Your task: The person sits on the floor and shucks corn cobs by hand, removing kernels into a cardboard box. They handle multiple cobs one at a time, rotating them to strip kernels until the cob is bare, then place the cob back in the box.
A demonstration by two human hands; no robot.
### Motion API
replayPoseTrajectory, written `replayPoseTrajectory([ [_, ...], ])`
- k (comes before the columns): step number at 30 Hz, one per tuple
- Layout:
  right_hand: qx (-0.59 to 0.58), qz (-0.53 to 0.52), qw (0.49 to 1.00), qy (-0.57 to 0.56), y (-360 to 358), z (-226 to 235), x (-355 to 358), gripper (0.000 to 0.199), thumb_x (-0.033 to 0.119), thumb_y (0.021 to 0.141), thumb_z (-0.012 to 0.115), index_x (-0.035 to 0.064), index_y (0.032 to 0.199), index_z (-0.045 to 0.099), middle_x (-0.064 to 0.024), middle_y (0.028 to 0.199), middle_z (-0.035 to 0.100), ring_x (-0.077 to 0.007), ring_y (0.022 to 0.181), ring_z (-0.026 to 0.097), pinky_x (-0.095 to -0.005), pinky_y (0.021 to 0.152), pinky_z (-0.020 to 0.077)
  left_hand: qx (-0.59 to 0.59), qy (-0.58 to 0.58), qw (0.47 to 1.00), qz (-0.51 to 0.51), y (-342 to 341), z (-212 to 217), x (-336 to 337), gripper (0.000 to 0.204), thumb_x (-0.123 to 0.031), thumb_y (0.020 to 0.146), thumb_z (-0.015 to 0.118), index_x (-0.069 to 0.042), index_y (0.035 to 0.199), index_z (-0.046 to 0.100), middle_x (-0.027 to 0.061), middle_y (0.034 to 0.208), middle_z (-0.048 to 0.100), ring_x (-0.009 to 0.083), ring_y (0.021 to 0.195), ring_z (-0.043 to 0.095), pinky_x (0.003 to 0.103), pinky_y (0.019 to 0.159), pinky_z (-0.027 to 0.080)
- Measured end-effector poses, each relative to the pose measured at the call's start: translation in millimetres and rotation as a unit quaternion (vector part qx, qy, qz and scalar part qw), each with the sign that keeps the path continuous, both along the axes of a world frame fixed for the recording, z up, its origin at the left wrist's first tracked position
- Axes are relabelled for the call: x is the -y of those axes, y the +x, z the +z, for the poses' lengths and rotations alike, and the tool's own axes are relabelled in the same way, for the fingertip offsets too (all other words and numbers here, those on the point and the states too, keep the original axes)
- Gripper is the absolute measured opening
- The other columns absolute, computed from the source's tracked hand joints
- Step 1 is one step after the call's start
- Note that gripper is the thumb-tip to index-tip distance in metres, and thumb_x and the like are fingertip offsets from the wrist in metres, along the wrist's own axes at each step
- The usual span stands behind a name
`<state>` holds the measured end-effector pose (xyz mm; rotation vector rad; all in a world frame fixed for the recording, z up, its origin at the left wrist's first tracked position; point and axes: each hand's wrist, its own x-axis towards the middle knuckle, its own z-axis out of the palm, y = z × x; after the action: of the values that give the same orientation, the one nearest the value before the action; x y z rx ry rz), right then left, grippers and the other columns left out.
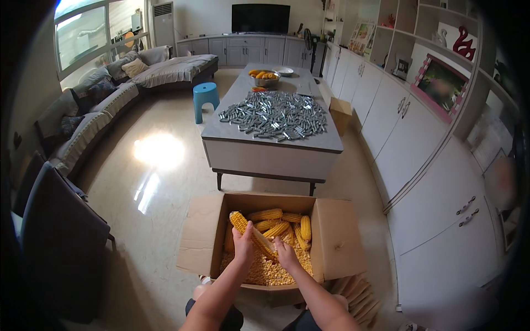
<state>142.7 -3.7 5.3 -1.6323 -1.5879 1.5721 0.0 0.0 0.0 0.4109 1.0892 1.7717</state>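
Observation:
An ear of corn (239, 220) slants across the open cardboard box (212, 234), its upper end pointing left and away from me. My left hand (243, 243) is wrapped round its middle. At its lower right end my right hand (285, 255) is closed with the fingers pressed to the cob. A pale stretch without kernels runs along the cob between my hands. Beneath them lies a bed of loose yellow kernels (270, 273). Several whole ears (266, 215) are heaped at the box's far side. My fingertips are partly hidden.
Box flaps (342, 238) stick out on both sides. Beyond stands a low table (232, 132) with many small metal pieces (276, 116), a bowl of orange-yellow things (265, 81) and a plate (283, 71). Around are a blue stool (205, 102), dark chair (61, 237) and white cabinets (397, 132).

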Motion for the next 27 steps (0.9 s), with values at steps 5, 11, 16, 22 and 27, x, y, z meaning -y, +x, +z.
replayPoseTrajectory([
  [5,-0.061,0.055,0.979,0.187,7.7,-4.9,23.1,0.054,0.05,0.089,0.039,0.0048,0.117,0.051,-0.0138,0.098,0.061,-0.0253,0.088,0.058,-0.0339,0.074,0.0444,0.009,-0.011,1.0,0.01,-4.3,12.8,16.2,0.025,-0.021,0.083,0.061,-0.01,0.093,0.042,0.0007,0.081,0.049,0.0111,0.071,0.047,0.027,0.063,0.041],
  [11,-0.034,0.01,0.974,0.222,10.2,40.4,52.9,0.047,0.043,0.091,0.039,-0.0004,0.101,0.054,-0.0141,0.072,0.057,-0.0238,0.068,0.056,-0.0347,0.062,0.0427,0.053,-0.051,0.997,0.004,6.1,53.1,41.5,0.03,-0.023,0.081,0.064,-0.009,0.091,0.04,0.0016,0.081,0.047,0.0139,0.071,0.049,0.03,0.06,0.043],
  [16,-0.012,-0.054,0.98,0.193,11.1,36.0,51.9,0.051,0.045,0.091,0.035,-0.0005,0.103,0.055,-0.0139,0.085,0.059,-0.0268,0.072,0.059,-0.0356,0.065,0.0443,0.031,-0.052,0.998,-0.014,12.2,67.6,46.1,0.034,-0.025,0.081,0.064,-0.009,0.093,0.037,0.0036,0.086,0.046,0.0159,0.075,0.048,0.033,0.063,0.044],
  [22,-0.283,-0.026,0.959,0.013,21.1,31.9,46.7,0.061,0.052,0.089,0.036,0.0074,0.13,0.035,-0.0115,0.097,0.056,-0.0148,0.066,0.061,-0.0226,0.053,0.0477,0.058,-0.062,0.996,0.015,-3.9,29.6,26.0,0.034,-0.028,0.081,0.063,-0.009,0.093,0.038,0.0034,0.083,0.046,0.0164,0.074,0.049,0.035,0.063,0.044],
  [27,-0.111,0.049,0.981,0.149,11.6,10.4,40.2,0.047,0.039,0.089,0.046,0.0051,0.121,0.045,-0.0116,0.084,0.062,-0.0186,0.068,0.062,-0.028,0.056,0.0476,0.147,-0.079,0.986,0.011,-17.0,1.6,20.4,0.029,-0.026,0.082,0.062,-0.009,0.09,0.04,0.0039,0.08,0.049,0.0166,0.072,0.05,0.036,0.062,0.045],
])
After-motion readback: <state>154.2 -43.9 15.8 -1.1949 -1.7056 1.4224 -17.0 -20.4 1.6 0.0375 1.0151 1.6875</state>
